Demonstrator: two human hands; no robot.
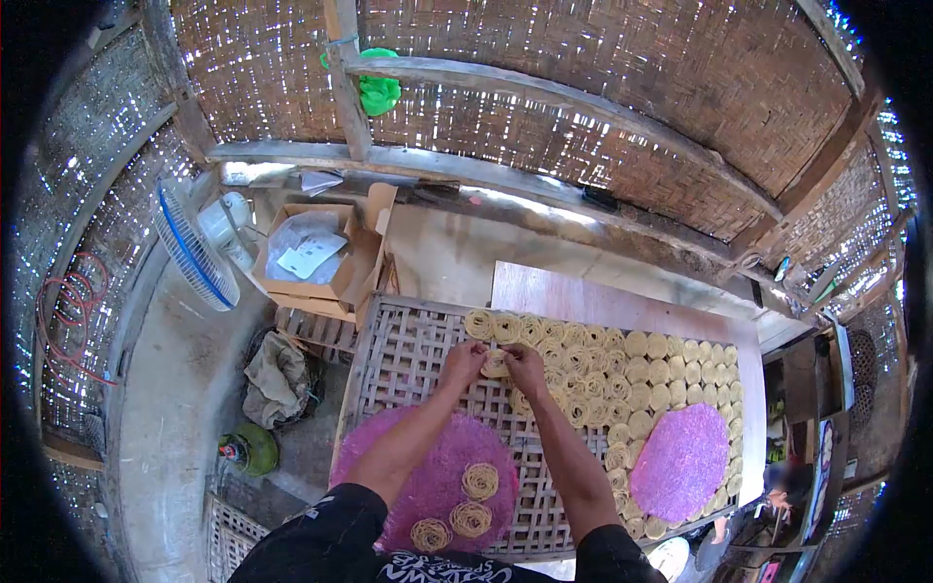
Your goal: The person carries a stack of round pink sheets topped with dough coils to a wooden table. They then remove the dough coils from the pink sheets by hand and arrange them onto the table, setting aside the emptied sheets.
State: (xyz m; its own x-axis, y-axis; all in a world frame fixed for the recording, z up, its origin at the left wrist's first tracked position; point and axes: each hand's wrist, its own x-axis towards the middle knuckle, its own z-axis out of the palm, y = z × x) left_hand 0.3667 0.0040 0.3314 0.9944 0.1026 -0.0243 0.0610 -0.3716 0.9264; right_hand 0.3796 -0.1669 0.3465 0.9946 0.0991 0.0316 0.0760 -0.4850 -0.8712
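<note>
Between my two hands is a pale yellow noodle nest (496,364), held by its sides just over the woven bamboo rack (413,335). My left hand (465,363) pinches its left edge, and my right hand (525,369) closes on its right edge. Rows of similar noodle nests (593,360) cover the rack beyond and to the right of my right hand. Below my left forearm lies a round pink-purple mat (437,452) with several loose nests (472,519) on it.
A second pink mat (680,462) rests over the nests at right. A pale board (632,301) lies along the rack's far side. To the left are an open cardboard box (311,291), a fan (197,243) and a green gas cylinder (255,449). Another person (782,486) is at far right.
</note>
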